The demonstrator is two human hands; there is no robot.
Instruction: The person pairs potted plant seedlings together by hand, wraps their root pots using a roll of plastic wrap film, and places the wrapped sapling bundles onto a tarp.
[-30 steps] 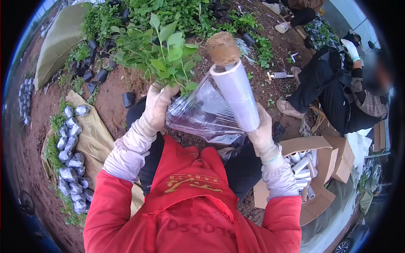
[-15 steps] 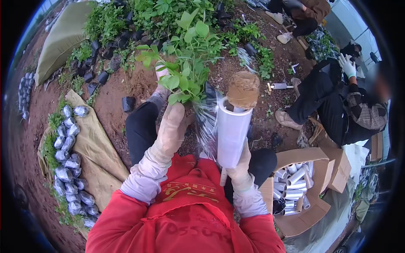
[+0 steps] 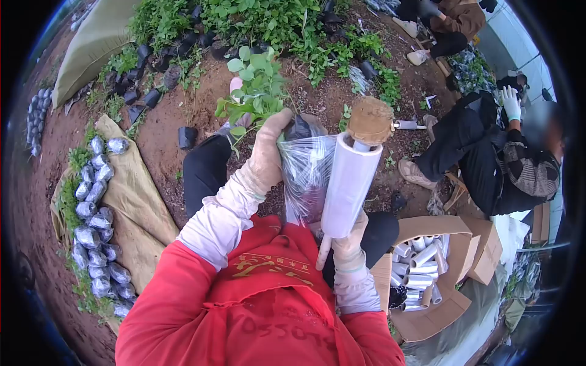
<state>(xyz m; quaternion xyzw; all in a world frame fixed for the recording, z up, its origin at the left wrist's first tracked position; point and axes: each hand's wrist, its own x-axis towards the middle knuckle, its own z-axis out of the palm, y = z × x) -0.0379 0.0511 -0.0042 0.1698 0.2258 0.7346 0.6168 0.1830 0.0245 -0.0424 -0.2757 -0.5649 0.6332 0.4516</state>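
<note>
My gloved left hand (image 3: 268, 149) is closed around the base of a leafy seedling (image 3: 259, 85), with its black pot (image 3: 298, 128) against the fingers. Clear plastic film (image 3: 308, 168) stretches from that pot to a roll of stretch film (image 3: 350, 189). The roll sits on a rod with a brown-wrapped knob (image 3: 370, 119) at its top end and a pale handle (image 3: 324, 251) at the bottom. My gloved right hand (image 3: 351, 235) grips the lower end of the roll, its fingers partly hidden behind it.
Film-wrapped bundles (image 3: 97, 238) lie on a tan cloth (image 3: 143, 207) at left. Potted seedlings (image 3: 226, 27) crowd the far ground. A cardboard box (image 3: 436, 314) of film rolls (image 3: 421, 268) stands at right. Two people sit nearby, one with a white-gloved hand (image 3: 510, 102).
The seedling has tilted, its leaves shifting left and lower in view. My left hand has moved up and right. The roll has moved right, and the film between is spread wider.
</note>
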